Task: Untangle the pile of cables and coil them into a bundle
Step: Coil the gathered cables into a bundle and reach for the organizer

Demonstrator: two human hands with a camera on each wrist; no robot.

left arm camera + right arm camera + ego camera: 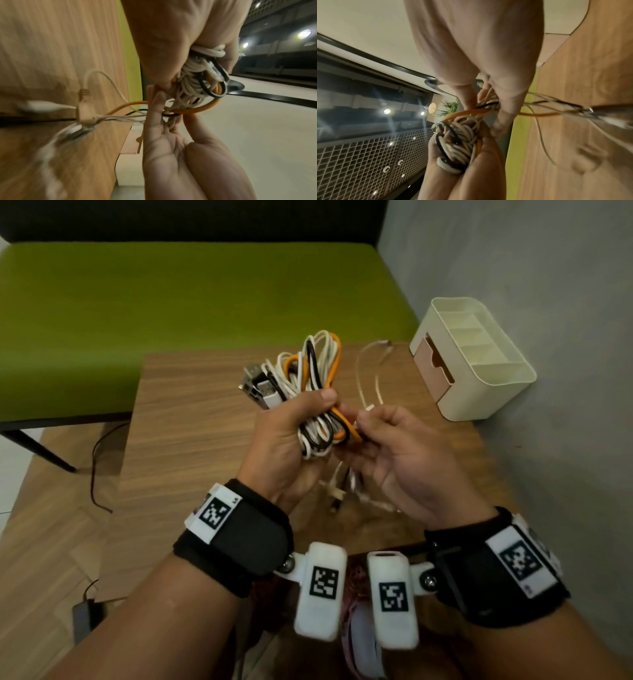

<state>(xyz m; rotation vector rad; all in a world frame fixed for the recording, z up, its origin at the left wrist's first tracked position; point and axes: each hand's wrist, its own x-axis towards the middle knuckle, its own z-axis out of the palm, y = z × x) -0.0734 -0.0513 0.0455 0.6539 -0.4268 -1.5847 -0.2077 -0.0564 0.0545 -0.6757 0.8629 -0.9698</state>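
The left hand (291, 440) is clenched around the bundle of cables (315, 378), thumb pressed across the white, black and orange loops, holding it up above the wooden table (191, 419). The right hand (400, 450), just beside it and touching the bundle's lower turns, has its fingers curled and pinches a thin white cable (368, 378) whose free length arcs away over the table toward the cream organiser (479, 364) by the grey wall. USB plugs (257, 385) stick out on the bundle's left side. Loose ends with connectors (339, 494) dangle beneath both hands. Only the left wrist view shows an orange strand (193, 110) looped over the right fingers (154, 115), and a blurred white connector (85, 108) hanging before the tabletop. The right wrist view shows the coils packed in the left palm (462, 175). A green bench (171, 313) stands beyond the table.
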